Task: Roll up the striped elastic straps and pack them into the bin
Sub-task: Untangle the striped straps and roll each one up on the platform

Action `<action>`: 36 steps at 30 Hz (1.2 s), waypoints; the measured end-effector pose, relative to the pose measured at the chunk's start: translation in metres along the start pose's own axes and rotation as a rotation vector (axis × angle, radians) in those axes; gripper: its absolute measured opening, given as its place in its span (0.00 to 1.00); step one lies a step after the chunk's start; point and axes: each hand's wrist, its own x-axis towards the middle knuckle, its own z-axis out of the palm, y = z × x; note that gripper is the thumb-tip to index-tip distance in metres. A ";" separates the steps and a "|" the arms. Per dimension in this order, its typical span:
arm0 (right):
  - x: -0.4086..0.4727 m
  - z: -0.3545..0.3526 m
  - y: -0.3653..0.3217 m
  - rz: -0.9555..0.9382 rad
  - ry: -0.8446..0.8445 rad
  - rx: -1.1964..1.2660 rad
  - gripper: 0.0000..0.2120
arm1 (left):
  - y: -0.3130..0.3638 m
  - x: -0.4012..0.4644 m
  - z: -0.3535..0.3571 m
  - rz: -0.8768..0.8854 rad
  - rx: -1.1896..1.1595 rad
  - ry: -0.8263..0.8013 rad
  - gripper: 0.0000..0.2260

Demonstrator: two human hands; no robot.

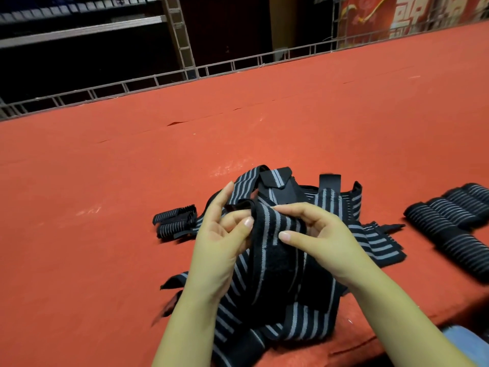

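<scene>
Both hands pinch one ribbed black elastic strap (275, 234) with grey stripes, lifted above a loose strap pile (291, 308) near the red felt table's (105, 181) front edge: left hand (225, 242) and right hand (317, 234) grasp its top fold. Roughly four rolled straps (455, 223) lie at the right edge; two rolls (174, 221) lie left of the pile.

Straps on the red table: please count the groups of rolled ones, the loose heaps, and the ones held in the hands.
Groups of rolled straps: 2 (rolled straps on the left, rolled straps on the right)
Loose heaps: 1 (heap of loose straps)
Held: 1 (held strap, pinched by left hand and right hand)
Total: 4
</scene>
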 end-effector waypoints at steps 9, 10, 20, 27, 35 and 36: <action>-0.003 0.000 -0.008 -0.019 0.031 -0.257 0.20 | 0.003 -0.002 -0.002 -0.069 0.121 -0.010 0.33; -0.004 0.001 -0.009 -0.027 0.024 -0.274 0.20 | 0.003 -0.002 -0.003 -0.076 0.138 -0.003 0.34; -0.004 0.005 -0.003 -0.075 0.188 -0.386 0.16 | -0.003 -0.001 -0.005 0.035 0.371 0.196 0.21; 0.081 -0.060 -0.017 -0.146 0.427 -0.751 0.09 | 0.014 -0.001 -0.055 0.223 0.565 0.442 0.22; 0.170 -0.047 0.011 0.329 0.034 -1.284 0.18 | 0.010 -0.003 -0.063 0.169 0.517 0.318 0.23; 0.172 -0.034 0.013 0.300 0.007 -1.256 0.18 | 0.010 -0.002 -0.064 0.167 0.512 0.304 0.26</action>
